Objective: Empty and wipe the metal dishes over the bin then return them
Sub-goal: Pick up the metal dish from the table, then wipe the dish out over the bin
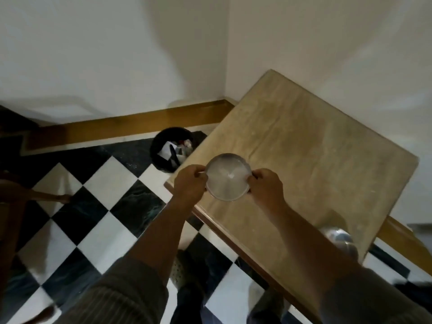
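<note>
A round, shallow metal dish (228,177) with a whitish inside is held over the near left corner of the wooden table (315,146). My left hand (190,183) grips its left rim and my right hand (266,187) grips its right rim. Whether the dish rests on the table or hovers just above it, I cannot tell. A second metal dish (339,237) stands near the table's front edge, partly hidden behind my right forearm. The black bin (173,149) stands on the floor just left of the table, with paper scraps inside.
The floor is black and white checkered tile (109,190). A wooden skirting board (131,125) runs along the white wall behind the bin. A dark wooden chair part (28,192) reaches in at the left edge. My feet show below, beside the table's edge.
</note>
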Demonstrator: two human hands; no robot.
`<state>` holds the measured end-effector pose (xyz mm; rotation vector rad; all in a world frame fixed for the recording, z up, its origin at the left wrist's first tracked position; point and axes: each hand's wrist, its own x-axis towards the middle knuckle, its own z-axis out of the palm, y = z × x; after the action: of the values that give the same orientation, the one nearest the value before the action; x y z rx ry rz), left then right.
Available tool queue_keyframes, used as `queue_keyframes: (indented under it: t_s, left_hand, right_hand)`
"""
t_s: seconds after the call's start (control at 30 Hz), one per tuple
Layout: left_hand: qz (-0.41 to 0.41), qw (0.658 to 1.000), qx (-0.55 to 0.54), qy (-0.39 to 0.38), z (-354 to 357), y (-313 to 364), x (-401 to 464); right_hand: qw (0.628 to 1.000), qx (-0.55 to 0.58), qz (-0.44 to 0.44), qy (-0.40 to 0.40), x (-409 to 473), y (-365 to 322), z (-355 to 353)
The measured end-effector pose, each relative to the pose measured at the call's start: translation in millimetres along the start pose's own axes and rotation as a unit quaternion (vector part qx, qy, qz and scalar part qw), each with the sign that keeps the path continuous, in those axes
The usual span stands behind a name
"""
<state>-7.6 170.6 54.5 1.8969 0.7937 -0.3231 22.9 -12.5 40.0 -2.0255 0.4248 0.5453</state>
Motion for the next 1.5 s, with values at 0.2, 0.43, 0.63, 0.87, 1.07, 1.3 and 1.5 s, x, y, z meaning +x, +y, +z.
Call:
queue_keyframes:
  t_s: [0.2, 0.43, 0.63, 0.87, 1.07, 1.3, 1.5]
  left_hand:
    - [-0.007, 0.999, -0.051, -0.014, -97, -3, 35]
    - [0.015, 1.000, -0.019, -0.015, -168, -10, 106]
    - [0.008, 0.998, 0.054, 0.010, -174, -18, 160]
    - [-0.029, 0.999, 0.035, 0.010, -166, -30, 224]
    - [-0.076, 0.996, 0.019, -0.042, -151, -54, 274]
    - [-0.079, 0.994, 0.022, -0.068, -148, -89, 289]
    - [-0.031, 0.995, -0.033, -0.085, -149, -88, 290]
  right_hand:
    - [0.992, 0.122, 0.021, -0.027, -7, -67, 73]
    - [0.963, 0.239, 0.077, -0.100, 24, -116, 136]
    - [0.952, 0.239, 0.096, -0.166, 68, -121, 170]
    - [0.929, 0.230, 0.123, -0.264, 123, -134, 186]
    - [0.978, -0.115, -0.036, -0.169, 165, -131, 224]
    - [0.889, -0.377, -0.232, -0.115, 171, -105, 273]
    - [0.854, -0.398, -0.322, -0.099, 164, -99, 277]
